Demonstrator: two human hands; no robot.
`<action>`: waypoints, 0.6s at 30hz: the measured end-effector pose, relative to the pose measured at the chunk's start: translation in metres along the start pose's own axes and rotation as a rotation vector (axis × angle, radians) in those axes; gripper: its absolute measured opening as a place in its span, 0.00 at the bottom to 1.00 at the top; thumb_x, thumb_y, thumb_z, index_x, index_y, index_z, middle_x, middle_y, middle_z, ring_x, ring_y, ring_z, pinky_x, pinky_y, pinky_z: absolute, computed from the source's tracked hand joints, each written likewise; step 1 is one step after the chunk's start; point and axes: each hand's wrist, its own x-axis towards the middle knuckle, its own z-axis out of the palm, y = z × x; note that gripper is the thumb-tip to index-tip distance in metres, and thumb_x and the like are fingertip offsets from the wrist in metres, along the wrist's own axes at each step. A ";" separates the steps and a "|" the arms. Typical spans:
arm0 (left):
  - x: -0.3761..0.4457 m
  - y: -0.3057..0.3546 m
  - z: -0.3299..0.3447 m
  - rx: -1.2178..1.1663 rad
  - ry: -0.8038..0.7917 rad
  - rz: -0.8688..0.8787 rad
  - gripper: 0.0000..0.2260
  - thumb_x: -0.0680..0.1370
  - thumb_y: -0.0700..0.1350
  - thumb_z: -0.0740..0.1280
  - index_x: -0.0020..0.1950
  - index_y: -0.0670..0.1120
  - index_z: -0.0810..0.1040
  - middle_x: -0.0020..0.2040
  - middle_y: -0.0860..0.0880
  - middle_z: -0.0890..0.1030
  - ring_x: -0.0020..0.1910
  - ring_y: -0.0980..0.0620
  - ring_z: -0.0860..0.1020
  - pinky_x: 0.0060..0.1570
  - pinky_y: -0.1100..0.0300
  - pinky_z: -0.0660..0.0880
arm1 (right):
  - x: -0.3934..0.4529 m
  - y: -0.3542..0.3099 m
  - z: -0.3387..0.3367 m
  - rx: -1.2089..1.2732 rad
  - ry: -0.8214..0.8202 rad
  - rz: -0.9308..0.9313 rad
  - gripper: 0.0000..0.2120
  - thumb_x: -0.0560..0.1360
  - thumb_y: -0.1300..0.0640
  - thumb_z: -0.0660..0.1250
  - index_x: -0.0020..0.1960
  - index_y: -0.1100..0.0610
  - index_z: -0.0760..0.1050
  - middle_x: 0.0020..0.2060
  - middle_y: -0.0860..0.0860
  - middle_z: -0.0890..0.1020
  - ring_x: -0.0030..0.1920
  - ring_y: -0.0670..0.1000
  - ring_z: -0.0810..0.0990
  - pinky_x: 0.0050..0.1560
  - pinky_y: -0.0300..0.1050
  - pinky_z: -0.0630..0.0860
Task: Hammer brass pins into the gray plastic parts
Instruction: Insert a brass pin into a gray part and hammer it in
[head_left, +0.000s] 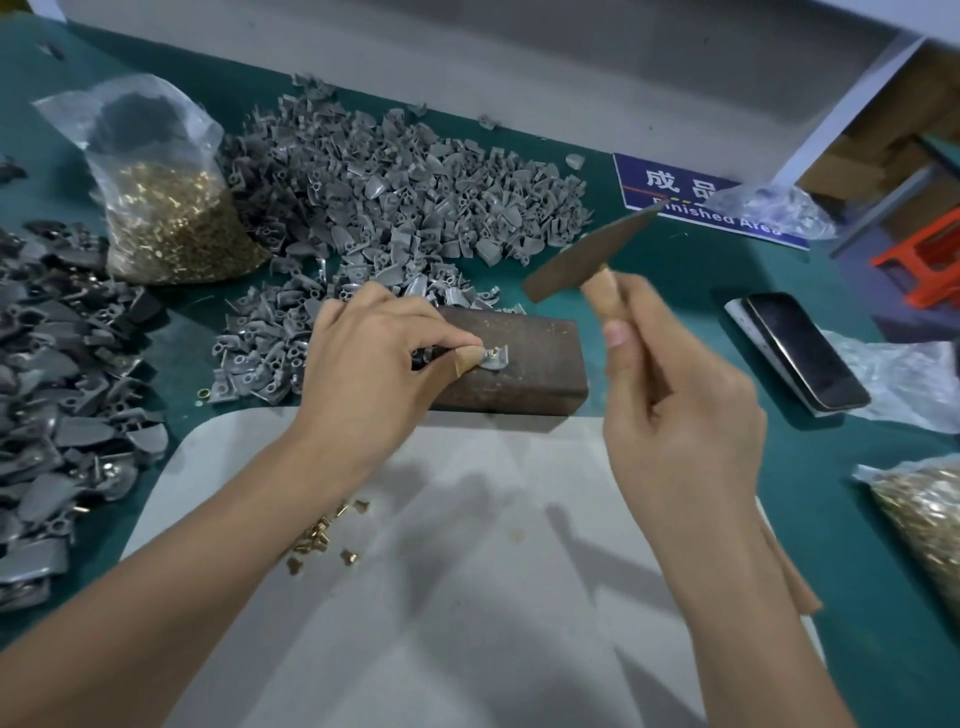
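Observation:
My left hand (387, 358) pinches a gray plastic part (493, 361) flat on a rusty metal block (524, 364). A brass pin (494, 352) stands in the part. My right hand (670, 395) grips the wooden handle of a hammer (587, 260), whose blurred head is raised above and to the right of the block. A heap of gray plastic parts (395, 192) lies behind the block. Loose brass pins (324, 535) lie on the white sheet (467, 545) under my left forearm.
A clear bag of brass pins (171, 223) stands at the back left, another bag of pins (924, 525) at the right edge. Darker parts (57, 384) pile up on the left. A phone (805, 348) and a blue "Finished Area" sign (701, 202) lie to the right.

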 end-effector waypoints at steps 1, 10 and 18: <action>0.000 0.000 0.000 0.003 0.001 -0.004 0.07 0.75 0.60 0.72 0.49 0.61 0.86 0.44 0.63 0.82 0.48 0.55 0.71 0.49 0.53 0.62 | -0.001 -0.001 0.001 -0.037 -0.054 -0.027 0.13 0.84 0.47 0.58 0.67 0.39 0.73 0.35 0.44 0.75 0.35 0.49 0.69 0.33 0.46 0.65; 0.000 0.000 0.000 0.015 0.013 -0.007 0.07 0.75 0.59 0.73 0.50 0.60 0.87 0.44 0.63 0.82 0.48 0.54 0.72 0.48 0.54 0.60 | -0.002 0.002 0.005 -0.027 -0.092 -0.054 0.15 0.82 0.45 0.59 0.67 0.36 0.73 0.37 0.45 0.82 0.36 0.51 0.77 0.33 0.46 0.70; -0.001 0.000 0.001 0.004 0.007 -0.019 0.05 0.76 0.58 0.72 0.49 0.62 0.86 0.44 0.63 0.82 0.48 0.55 0.72 0.51 0.51 0.65 | 0.001 0.008 0.004 -0.029 -0.147 0.014 0.15 0.82 0.43 0.60 0.67 0.32 0.72 0.44 0.43 0.85 0.43 0.52 0.81 0.39 0.46 0.73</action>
